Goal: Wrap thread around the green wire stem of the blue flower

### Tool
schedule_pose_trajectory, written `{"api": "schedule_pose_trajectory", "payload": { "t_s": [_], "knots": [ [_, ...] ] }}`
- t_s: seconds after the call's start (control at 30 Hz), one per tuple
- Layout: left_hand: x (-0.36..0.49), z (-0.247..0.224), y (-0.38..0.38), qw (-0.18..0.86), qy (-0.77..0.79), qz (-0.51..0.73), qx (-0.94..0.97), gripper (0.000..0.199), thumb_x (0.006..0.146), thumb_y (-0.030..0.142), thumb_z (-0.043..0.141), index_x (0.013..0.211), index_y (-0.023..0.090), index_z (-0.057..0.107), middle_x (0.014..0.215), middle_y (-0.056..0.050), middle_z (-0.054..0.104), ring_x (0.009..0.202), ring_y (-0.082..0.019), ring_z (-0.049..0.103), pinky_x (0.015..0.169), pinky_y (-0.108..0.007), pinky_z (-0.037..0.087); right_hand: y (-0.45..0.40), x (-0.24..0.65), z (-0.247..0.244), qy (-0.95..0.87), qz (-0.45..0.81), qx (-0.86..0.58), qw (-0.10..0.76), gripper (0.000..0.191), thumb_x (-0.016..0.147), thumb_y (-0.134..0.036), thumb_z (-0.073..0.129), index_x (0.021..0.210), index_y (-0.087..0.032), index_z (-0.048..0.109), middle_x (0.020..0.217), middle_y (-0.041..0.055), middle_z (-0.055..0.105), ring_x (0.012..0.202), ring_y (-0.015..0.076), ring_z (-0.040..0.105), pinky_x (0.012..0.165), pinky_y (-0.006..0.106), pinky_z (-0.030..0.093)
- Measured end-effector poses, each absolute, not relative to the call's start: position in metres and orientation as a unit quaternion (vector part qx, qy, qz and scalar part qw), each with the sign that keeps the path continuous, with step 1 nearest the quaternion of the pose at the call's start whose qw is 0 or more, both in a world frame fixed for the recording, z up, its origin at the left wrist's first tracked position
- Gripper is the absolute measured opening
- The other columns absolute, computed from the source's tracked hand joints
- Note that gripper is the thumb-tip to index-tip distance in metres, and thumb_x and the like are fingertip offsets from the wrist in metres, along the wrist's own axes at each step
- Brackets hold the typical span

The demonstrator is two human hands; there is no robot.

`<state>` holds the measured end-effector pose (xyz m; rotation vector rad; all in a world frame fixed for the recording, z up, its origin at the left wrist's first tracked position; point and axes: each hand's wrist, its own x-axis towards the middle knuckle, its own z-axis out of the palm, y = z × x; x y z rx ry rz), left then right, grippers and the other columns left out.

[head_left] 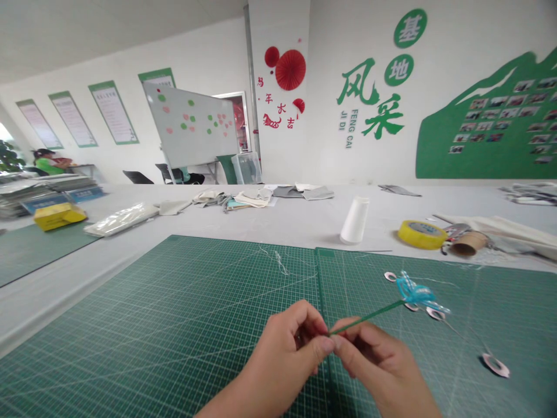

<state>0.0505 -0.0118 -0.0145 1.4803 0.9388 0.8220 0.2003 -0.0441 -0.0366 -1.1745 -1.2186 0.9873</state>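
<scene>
While both hands meet low in the middle of the scene, the stem point(369, 317) runs out from their fingertips toward the far right, its long axis slanting across the upper side of the right hand point(375, 359). The left hand point(290, 338) pinches the near, left end between thumb and forefinger; the right thumb and forefinger close on the stem just beside it, so the two grips all but touch. How firmly each one presses, I cannot tell.

At the far right end sits the blue flower point(416, 292), well apart from the pinch and over the right mat point(357, 276). The right hand is the nearer of the two to it, and the left lies on the opposite side of the grip, so stem and flower reach away from the left hand altogether. (Whether the flower rests on the mat or hangs just above it is hard to judge from this angle.)

Pale rings lie around the flower, some partly behind its loops, with one ring point(502, 370) off to the near right. Beyond the mat stand a white cone point(354, 220) and, farther right, yellow tape point(421, 234).
</scene>
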Motion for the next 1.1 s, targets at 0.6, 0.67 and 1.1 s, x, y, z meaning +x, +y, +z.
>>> {"api": "schedule_pose_trajectory", "payload": {
  "t_s": [0.6,0.67,1.1],
  "knots": [
    [0.046,-0.025,-0.003,0.696,0.334,0.312,0.554,0.021,0.079,0.033,0.065,0.072,0.014,0.056,0.064,-0.003,0.066,0.053,-0.012,0.059,0.058,-0.027,0.047,-0.041,0.206,-0.039,-0.595,0.380,-0.497,0.505,0.020,0.085,-0.034,0.059,0.071,-0.024,0.068,0.069,-0.0017,0.066,0.067,0.0167,0.060,0.065,0.025,0.046],
    [0.047,-0.024,-0.004,0.669,0.349,0.310,0.578,0.017,0.080,0.029,0.063,0.071,0.014,0.058,0.066,-0.003,0.066,0.061,-0.015,0.061,0.065,-0.030,0.048,-0.040,0.209,-0.040,-0.632,0.343,-0.503,0.480,0.022,0.087,-0.032,0.057,0.069,-0.023,0.066,0.071,-0.0012,0.067,0.068,0.0165,0.062,0.064,0.025,0.047],
    [0.047,-0.005,-0.018,0.595,0.300,0.436,0.605,0.023,0.070,0.034,0.079,0.077,0.015,0.067,0.070,-0.001,0.062,0.063,-0.012,0.053,0.062,-0.024,0.043,-0.039,0.213,-0.065,-0.769,0.019,-0.490,0.410,0.014,0.090,-0.020,0.050,0.081,-0.024,0.059,0.071,0.0009,0.064,0.059,0.0168,0.063,0.054,0.025,0.049]
  ]
}}
